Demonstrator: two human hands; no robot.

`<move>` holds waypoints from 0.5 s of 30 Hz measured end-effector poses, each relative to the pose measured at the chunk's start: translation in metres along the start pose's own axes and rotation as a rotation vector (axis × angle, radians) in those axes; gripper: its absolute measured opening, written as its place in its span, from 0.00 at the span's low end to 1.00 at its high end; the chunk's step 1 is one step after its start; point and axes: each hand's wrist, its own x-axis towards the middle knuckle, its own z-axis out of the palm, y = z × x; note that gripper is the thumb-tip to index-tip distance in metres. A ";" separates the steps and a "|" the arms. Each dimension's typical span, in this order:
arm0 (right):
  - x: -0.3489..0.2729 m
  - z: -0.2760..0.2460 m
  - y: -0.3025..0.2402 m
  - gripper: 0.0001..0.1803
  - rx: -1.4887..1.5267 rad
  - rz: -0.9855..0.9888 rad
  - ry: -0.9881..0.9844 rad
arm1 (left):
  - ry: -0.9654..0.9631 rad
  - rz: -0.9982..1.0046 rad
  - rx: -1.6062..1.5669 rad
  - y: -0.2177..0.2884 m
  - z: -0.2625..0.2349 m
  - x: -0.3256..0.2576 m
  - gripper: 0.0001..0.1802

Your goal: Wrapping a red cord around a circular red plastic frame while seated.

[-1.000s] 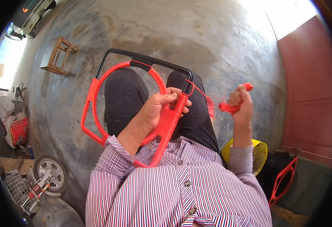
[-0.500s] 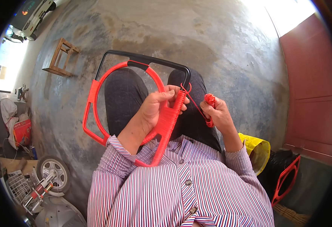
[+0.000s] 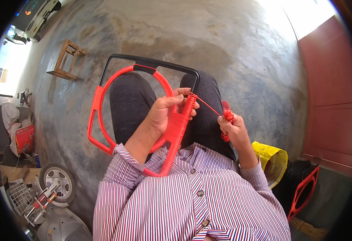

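Note:
A frame [image 3: 156, 63], a black rounded rectangle with an inner ring, rests across my lap. Red cord [image 3: 177, 123] is wound closely over most of the ring and sides; black shows along the far bar and at the ring's top. My left hand [image 3: 164, 111] grips the frame where ring and right side meet, its fingertips behind the wound bar. In my right hand [image 3: 235, 129] is a small bundle of red cord [image 3: 229, 116], held in closed fingers. One strand runs taut from the bundle to the upper end of the winding.
A wooden stool [image 3: 66, 60] stands at the far left. Lower left are a wheel [image 3: 57, 182] and a red box [image 3: 24, 139]. By my right elbow lie a yellow bag [image 3: 270, 158] and another red-wrapped frame [image 3: 304, 193]. A red door [image 3: 328, 92] is at right.
The loose loop at the top of the winding has closed up against the bar. My right hand has moved slightly right and nearer to me, and the strand is now straight.

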 end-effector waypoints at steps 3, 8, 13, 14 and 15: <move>-0.005 0.001 0.008 0.18 -0.115 -0.081 0.021 | -0.043 -0.019 -0.026 -0.002 -0.007 0.004 0.15; -0.008 -0.009 0.008 0.15 -0.186 -0.184 -0.046 | -0.088 0.007 0.019 0.001 -0.001 0.001 0.12; 0.019 -0.024 0.013 0.04 -0.010 0.030 0.118 | -0.054 0.035 0.019 -0.001 -0.006 0.005 0.12; 0.025 -0.024 0.007 0.04 -0.031 0.019 0.149 | -0.051 0.043 0.010 -0.001 -0.007 0.004 0.12; 0.032 -0.023 0.000 0.06 -0.054 0.011 0.183 | -0.049 0.047 -0.004 -0.001 -0.008 0.004 0.12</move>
